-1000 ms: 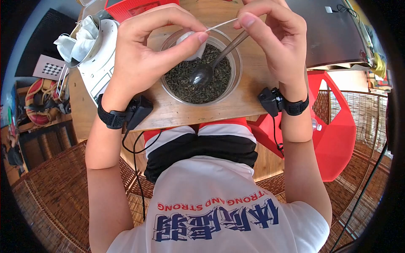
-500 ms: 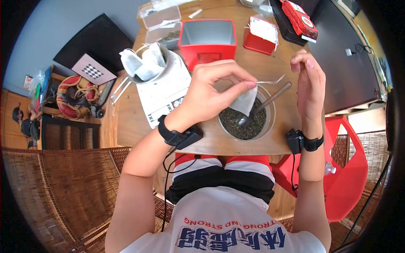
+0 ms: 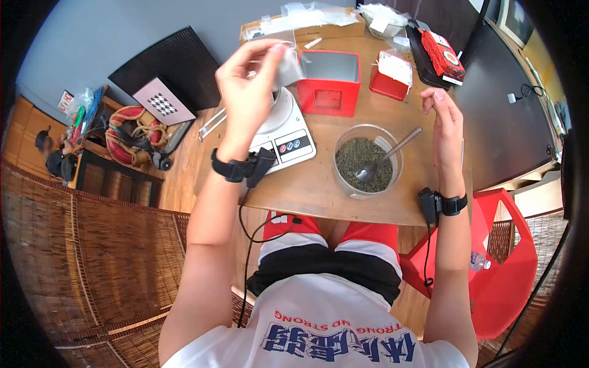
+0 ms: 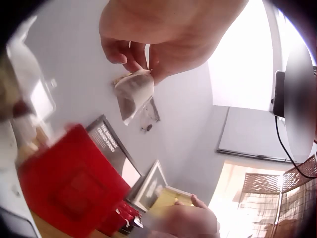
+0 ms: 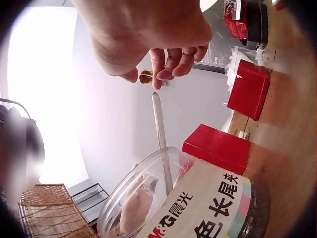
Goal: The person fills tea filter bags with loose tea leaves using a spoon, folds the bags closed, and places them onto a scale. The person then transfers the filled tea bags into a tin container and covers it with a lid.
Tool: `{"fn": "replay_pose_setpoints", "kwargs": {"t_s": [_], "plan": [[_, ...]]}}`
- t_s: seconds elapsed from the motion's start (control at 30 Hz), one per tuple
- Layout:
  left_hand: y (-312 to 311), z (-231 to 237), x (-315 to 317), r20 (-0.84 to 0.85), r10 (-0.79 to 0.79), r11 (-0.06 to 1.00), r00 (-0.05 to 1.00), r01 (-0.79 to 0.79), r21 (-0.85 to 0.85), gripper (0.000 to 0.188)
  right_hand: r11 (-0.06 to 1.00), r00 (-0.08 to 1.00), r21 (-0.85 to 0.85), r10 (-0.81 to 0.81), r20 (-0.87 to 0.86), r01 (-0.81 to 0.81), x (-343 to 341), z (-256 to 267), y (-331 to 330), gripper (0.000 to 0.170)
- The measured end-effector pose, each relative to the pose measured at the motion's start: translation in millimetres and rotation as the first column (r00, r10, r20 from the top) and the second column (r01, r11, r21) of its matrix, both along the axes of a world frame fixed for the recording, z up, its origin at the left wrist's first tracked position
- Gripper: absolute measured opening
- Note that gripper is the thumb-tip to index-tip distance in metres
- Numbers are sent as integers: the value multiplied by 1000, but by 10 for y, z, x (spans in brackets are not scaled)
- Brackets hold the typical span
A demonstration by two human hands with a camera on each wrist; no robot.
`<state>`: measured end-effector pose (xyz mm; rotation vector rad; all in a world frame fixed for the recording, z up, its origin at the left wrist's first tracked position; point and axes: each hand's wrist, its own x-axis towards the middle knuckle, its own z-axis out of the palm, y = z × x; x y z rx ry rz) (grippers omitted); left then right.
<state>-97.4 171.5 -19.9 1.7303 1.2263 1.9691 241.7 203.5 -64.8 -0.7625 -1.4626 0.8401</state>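
Note:
My left hand pinches a white tea bag by its top, above the kitchen scale; in the left wrist view the bag hangs from the fingertips. The bowl on the scale is mostly hidden behind the hand and bag. Right of the scale stands a clear tub of dark dried leaves, with a metal spoon leaning in it. My right hand hovers beyond the tub's right side, fingers loosely bent and holding nothing; the right wrist view shows that hand above the spoon handle.
Behind the tub are an open red box and a smaller red box with white bags. A black tray with a red packet stands at the back right, a cardboard box at the back. A red chair is at the right.
The left hand has carried the tea bag leftward from over the tub to above the scale. The right hand let go of the bag's string and moved aside. The view has shifted too.

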Motion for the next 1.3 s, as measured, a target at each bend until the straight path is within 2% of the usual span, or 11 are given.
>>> {"fn": "replay_pose_setpoints", "kwargs": {"t_s": [0.17,0.37,0.47,0.6,0.73,0.8,0.9,1.1,1.17,1.23,1.3], "plan": [[22,89,-494,-170,112,979,979,-139,-152,17,999,999,15,46,29,-46,8,3,-18,28],[171,-138,-656,-232,93,959,968,-149,-240,16,994,994,27,107,20,-107,3,14,-21,26],[219,-210,-707,-391,55,909,919,-209,-362,19,997,995,12,72,67,-72,5,4,-1,25],[175,-188,-675,-569,215,937,794,-332,-108,30,998,997,-19,64,42,-63,56,-85,106,21],[-161,1,-187,-470,205,966,859,-256,-45,28,993,998,-99,-60,-24,57,57,-109,141,16],[-308,-34,32,-101,-190,963,977,165,-213,22,991,993,-68,-116,-1,116,65,-192,219,16],[-493,-82,369,135,-419,843,898,440,-310,21,976,965,-16,-212,151,217,134,-284,344,16],[-351,-219,604,215,-543,718,812,581,-384,23,989,966,101,-125,225,104,181,31,565,23],[-217,-272,610,224,-545,697,808,585,-415,22,969,724,218,-235,649,120,173,211,639,25],[-72,-348,618,228,-529,713,817,574,-404,20,973,704,179,-227,673,143,131,283,748,27],[-4,-427,688,245,-520,714,818,574,-402,19,979,460,127,-189,868,161,99,286,911,29]]}}
